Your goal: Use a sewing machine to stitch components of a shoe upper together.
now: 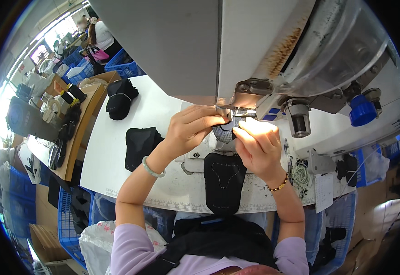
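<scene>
Under the head of a sewing machine (181, 50), both hands are at a small curved grey-and-black fabric piece (223, 134). My left hand (193, 126) pinches its left side with thumb and forefinger. From the other side, my right hand (259, 144) has its fingertips closed on the right edge, brightly lit by the machine's lamp. The needle area is partly hidden by the machine and my fingers. Just below the hands, a stack of black fabric pieces (225, 183) with a light stitched outline lies at the table's front edge.
Two more black stacks, one nearer (141, 149) and one tied farther back (120, 100), sit on the white table (100, 158). Tangled pale thread (301, 176) lies to the right. Blue baskets (64, 220) stand below. A person in white (102, 36) is at the far left.
</scene>
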Demonstrator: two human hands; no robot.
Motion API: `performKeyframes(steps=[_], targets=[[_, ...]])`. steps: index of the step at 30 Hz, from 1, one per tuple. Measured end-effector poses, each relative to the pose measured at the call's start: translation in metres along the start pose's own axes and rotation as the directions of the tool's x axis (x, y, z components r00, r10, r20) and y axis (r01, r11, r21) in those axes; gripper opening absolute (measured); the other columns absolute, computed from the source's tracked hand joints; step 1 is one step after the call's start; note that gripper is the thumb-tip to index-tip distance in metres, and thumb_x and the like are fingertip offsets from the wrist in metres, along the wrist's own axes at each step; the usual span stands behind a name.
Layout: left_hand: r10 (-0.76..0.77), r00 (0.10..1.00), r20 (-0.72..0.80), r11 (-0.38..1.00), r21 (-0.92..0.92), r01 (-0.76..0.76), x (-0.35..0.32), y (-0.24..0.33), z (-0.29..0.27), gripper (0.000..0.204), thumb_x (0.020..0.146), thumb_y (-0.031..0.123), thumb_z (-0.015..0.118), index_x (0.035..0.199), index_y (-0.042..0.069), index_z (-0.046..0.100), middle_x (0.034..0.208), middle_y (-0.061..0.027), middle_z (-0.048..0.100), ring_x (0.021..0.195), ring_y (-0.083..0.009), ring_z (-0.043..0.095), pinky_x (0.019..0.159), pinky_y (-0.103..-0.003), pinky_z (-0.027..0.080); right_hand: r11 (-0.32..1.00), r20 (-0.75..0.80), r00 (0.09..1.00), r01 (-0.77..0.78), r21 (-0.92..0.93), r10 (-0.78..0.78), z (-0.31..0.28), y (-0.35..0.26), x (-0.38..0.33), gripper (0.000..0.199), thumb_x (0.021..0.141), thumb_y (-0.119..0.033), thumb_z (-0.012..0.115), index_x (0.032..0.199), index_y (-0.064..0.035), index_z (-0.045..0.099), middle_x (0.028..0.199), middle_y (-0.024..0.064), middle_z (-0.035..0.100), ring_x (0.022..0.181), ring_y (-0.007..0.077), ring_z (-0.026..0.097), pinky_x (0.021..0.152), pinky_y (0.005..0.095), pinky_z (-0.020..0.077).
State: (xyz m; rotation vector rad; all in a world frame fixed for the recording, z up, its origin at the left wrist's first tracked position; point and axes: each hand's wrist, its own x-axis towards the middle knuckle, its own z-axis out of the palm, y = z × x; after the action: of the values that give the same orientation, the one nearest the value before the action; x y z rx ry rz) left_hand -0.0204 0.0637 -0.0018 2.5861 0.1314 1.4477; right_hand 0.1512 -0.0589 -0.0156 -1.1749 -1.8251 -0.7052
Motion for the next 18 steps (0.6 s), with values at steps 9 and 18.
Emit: performKeyframes(steps=[9,18], targets=[[-0.122,0.988,-0.091,0.991,-0.065,0.116,-0.004,-0.001,0.009,0.030,0.063,-0.008,0.069,0.091,0.005,0.069,0.098,-0.0055,0.068,0.083,-0.0225,0.064,0.070,-0.029,0.052,0.996,-0.028,0.998,-0.058,-0.062,0.057,0.010,-0.001,-0.006,0.032,0.073,-0.007,0.073,0.104,-0.0104,0.065,0.107,0.0040,0.061,0.096,0.0209,0.058,0.083,0.0347,0.0404],[-0.054,0.993,-0.108,0.998,0.021,0.057,-0.007,-0.004,0.009,0.028,0.065,-0.007,0.068,0.091,0.004,0.068,0.096,-0.0064,0.068,0.084,-0.0222,0.064,0.071,-0.032,0.049,0.998,-0.051,0.998,-0.047,-0.030,0.046,0.010,-0.001,-0.007,0.035,0.074,-0.009,0.074,0.107,-0.0116,0.064,0.109,0.0038,0.058,0.099,0.0219,0.057,0.084,0.0351,0.0397]])
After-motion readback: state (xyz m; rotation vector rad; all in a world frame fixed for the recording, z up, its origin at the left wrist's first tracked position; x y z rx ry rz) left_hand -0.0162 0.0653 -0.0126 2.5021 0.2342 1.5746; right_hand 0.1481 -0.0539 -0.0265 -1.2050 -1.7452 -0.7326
